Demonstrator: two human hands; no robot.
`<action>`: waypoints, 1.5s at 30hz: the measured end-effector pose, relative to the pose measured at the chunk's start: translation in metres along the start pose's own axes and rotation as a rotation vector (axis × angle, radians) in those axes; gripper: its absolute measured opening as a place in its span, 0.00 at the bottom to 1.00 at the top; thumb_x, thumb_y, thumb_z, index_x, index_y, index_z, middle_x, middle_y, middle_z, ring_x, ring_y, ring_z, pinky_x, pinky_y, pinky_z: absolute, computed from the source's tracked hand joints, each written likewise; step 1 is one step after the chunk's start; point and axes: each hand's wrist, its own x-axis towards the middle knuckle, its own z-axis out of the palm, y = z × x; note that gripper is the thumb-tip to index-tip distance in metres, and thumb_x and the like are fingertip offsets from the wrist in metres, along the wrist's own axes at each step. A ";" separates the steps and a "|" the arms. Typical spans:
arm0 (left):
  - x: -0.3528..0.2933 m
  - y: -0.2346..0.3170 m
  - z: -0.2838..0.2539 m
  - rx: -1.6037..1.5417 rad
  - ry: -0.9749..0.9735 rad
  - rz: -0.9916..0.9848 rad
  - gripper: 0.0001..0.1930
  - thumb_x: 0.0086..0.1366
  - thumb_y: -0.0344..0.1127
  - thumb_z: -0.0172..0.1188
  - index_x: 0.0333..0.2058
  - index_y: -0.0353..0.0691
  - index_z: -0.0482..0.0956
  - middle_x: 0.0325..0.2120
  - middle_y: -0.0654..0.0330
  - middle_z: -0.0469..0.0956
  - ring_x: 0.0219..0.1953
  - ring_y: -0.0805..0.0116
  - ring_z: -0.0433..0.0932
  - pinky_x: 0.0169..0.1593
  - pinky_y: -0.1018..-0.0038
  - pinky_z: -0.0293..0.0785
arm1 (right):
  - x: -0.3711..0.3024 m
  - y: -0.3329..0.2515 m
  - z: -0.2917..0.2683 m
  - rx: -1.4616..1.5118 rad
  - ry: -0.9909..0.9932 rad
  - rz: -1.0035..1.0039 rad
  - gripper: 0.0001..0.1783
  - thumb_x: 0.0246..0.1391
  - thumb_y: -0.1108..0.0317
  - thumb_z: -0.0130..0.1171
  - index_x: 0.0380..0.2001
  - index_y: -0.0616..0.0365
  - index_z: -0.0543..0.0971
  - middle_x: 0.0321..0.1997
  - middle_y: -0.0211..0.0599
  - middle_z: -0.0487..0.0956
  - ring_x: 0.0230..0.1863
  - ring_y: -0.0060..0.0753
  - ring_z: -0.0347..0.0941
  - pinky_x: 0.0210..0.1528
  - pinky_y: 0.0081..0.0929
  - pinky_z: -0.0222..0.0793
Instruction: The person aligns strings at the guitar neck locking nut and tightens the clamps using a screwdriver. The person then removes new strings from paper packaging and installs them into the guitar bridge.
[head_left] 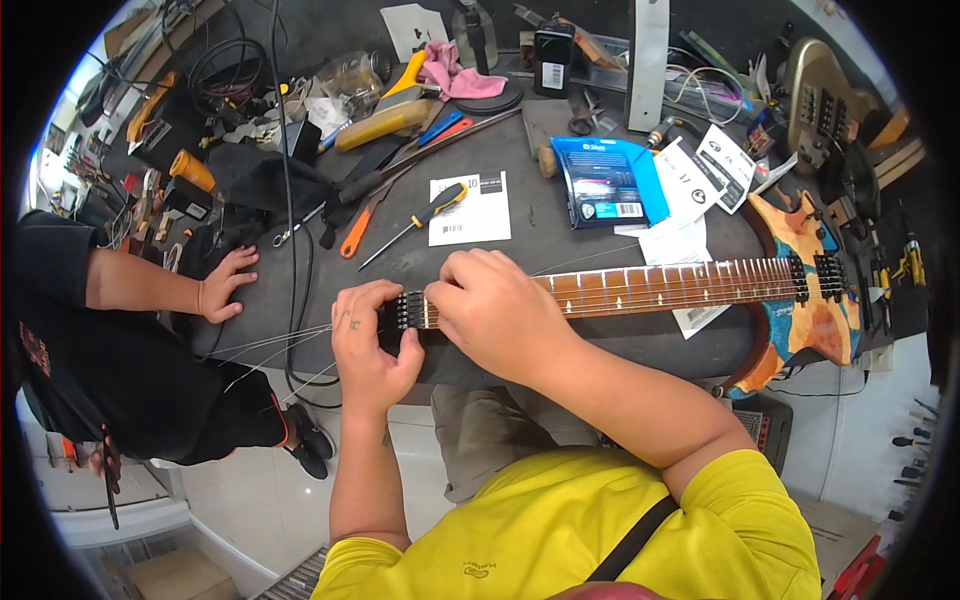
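Guitar: The electric guitar (655, 287) lies across the near side of the dark workbench (550, 250). Its blue and tan body is on the right and the end of its neck is near the middle.
Left hand: The left hand (370, 345) curves around the black end piece (408, 310) of the neck, with its thumb on the near side and fingers on the far side. I cannot tell how tight it is.
Right hand: The right hand (505, 310) lies over the neck just beside that black piece. Its fingers are bent down over the strings, and I cannot tell if they pinch anything.
Loose strings: Thin loose strings (280, 342) stick out to the left, past the left hand.
Screwdriver: A yellow and black screwdriver (440, 203) lies on the far side of the hands, partly on a white paper (490, 215).
Packet: A blue packet (600, 190) lies on the far side of the neck, with white cards (690, 185) at its right.
Other person: Another person's hand (222, 287) rests on the bench at the left, fingers spread.
Cloth: A pink cloth (455, 70) lies at the far side.
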 end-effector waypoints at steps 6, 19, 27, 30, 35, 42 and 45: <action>0.001 -0.002 -0.011 0.018 0.014 -0.020 0.23 0.48 0.30 0.65 0.46 0.37 0.80 0.44 0.53 0.84 0.46 0.48 0.79 0.54 0.58 0.72 | 0.003 -0.003 0.002 0.016 0.026 -0.037 0.05 0.55 0.68 0.65 0.30 0.57 0.82 0.37 0.39 0.77 0.45 0.47 0.77 0.47 0.43 0.77; -0.003 -0.004 -0.012 -0.017 0.008 -0.054 0.24 0.47 0.28 0.63 0.47 0.37 0.81 0.44 0.53 0.84 0.47 0.50 0.79 0.55 0.60 0.75 | 0.005 -0.007 0.005 -0.052 0.011 -0.025 0.10 0.49 0.76 0.70 0.38 0.58 0.87 0.38 0.38 0.79 0.45 0.46 0.80 0.50 0.44 0.77; -0.003 -0.013 -0.013 -0.057 0.053 -0.027 0.23 0.48 0.28 0.62 0.47 0.35 0.81 0.44 0.53 0.85 0.46 0.51 0.79 0.53 0.61 0.76 | 0.007 -0.007 0.005 -0.070 0.043 -0.036 0.09 0.50 0.77 0.70 0.37 0.58 0.87 0.37 0.38 0.80 0.43 0.47 0.80 0.50 0.44 0.77; -0.004 -0.012 -0.014 -0.105 0.130 -0.041 0.20 0.49 0.29 0.64 0.45 0.38 0.80 0.40 0.55 0.83 0.45 0.51 0.78 0.53 0.59 0.73 | 0.004 -0.005 0.005 -0.034 0.098 -0.005 0.08 0.51 0.78 0.69 0.36 0.58 0.87 0.37 0.39 0.81 0.42 0.47 0.80 0.49 0.44 0.76; 0.000 -0.004 -0.017 0.005 0.174 0.035 0.18 0.54 0.25 0.65 0.45 0.37 0.81 0.46 0.56 0.83 0.48 0.53 0.79 0.54 0.61 0.74 | 0.002 -0.003 0.005 0.038 0.186 0.003 0.07 0.53 0.78 0.68 0.35 0.57 0.86 0.36 0.37 0.82 0.38 0.48 0.80 0.46 0.42 0.75; 0.015 0.033 -0.009 0.231 0.097 0.195 0.12 0.58 0.28 0.71 0.41 0.45 0.86 0.49 0.64 0.81 0.55 0.58 0.76 0.57 0.58 0.65 | 0.002 0.000 0.001 0.227 0.195 0.050 0.07 0.56 0.77 0.65 0.38 0.58 0.87 0.37 0.38 0.82 0.34 0.46 0.80 0.41 0.39 0.75; 0.017 0.032 -0.008 0.212 0.065 0.189 0.10 0.59 0.27 0.71 0.40 0.45 0.86 0.50 0.64 0.80 0.56 0.58 0.75 0.58 0.57 0.64 | 0.004 -0.003 -0.006 0.364 0.141 0.088 0.07 0.59 0.78 0.63 0.39 0.60 0.87 0.38 0.41 0.82 0.31 0.40 0.79 0.36 0.34 0.74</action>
